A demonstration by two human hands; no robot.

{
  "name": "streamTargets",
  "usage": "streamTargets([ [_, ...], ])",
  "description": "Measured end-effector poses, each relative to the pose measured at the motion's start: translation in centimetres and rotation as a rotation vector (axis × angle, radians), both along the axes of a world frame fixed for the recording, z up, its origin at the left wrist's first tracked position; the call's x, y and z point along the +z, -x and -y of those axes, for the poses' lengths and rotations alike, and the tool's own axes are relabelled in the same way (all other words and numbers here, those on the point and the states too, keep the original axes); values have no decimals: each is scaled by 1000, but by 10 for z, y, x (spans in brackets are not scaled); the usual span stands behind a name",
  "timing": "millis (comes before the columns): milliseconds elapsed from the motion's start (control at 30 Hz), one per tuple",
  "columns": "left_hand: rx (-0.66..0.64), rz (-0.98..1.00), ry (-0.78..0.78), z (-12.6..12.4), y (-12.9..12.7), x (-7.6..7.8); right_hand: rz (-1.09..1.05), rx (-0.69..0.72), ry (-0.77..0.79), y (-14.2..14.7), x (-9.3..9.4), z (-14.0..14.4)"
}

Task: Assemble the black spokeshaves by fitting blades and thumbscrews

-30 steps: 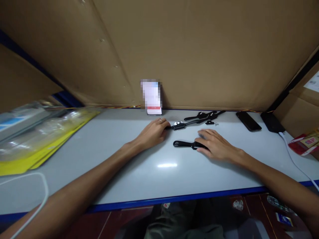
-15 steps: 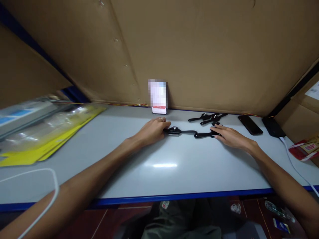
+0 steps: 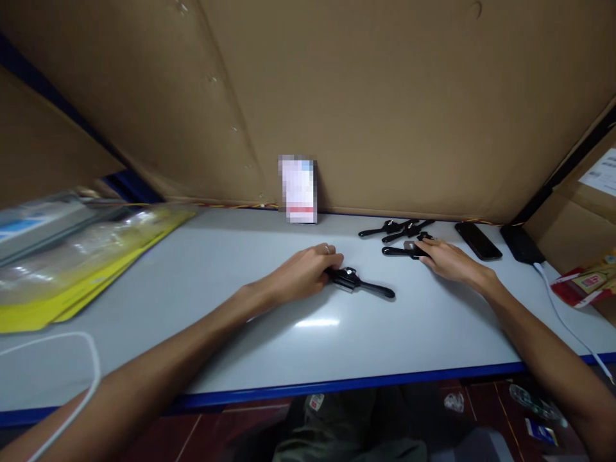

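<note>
My left hand [image 3: 315, 269] is closed round the left handle of a black spokeshave [image 3: 350, 280]. Its other handle points right and a little toward the front edge of the table. Farther right, my right hand [image 3: 445, 258] has its fingers on a second black spokeshave [image 3: 402, 251], covering its right part; the left handle sticks out. Behind that hand lie more black spokeshaves, one with its handle at the left [image 3: 373, 232] and another close beside it [image 3: 397, 236], partly overlapping.
A lit phone [image 3: 301, 192] leans on the cardboard wall at the back. Two dark phone-like devices, one nearer [image 3: 479, 241] and one with a white cable [image 3: 522, 245], lie at right. Clear plastic packaging [image 3: 91, 247] on yellow sheets [image 3: 29, 314] takes up the left side.
My left hand has drawn its spokeshave toward the front edge, its free handle swinging nearer me. The right-hand spokeshave has shifted slightly back, apart from the other. The view has turned slightly.
</note>
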State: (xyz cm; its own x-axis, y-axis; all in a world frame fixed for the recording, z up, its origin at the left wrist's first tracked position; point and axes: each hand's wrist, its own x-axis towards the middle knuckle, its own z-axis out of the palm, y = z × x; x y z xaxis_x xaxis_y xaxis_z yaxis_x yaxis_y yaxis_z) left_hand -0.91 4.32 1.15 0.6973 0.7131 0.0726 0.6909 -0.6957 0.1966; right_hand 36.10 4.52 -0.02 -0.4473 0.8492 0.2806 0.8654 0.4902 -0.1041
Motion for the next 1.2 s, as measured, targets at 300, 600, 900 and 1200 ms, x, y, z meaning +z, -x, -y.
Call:
streamTargets([
  [300, -204, 108, 57, 39, -23, 4, -126, 184, -39, 74, 21, 48],
  [600, -215, 55, -162, 59, -40, -11, -236, 405, -125, 106, 0, 78],
  [900, -247, 43, -165, 54, -38, -15, -220, 535, -183, 112, 4, 84],
  [1200, -308, 47, -191, 50, -35, -17, -183, 573, -182, 107, 8, 85],
])
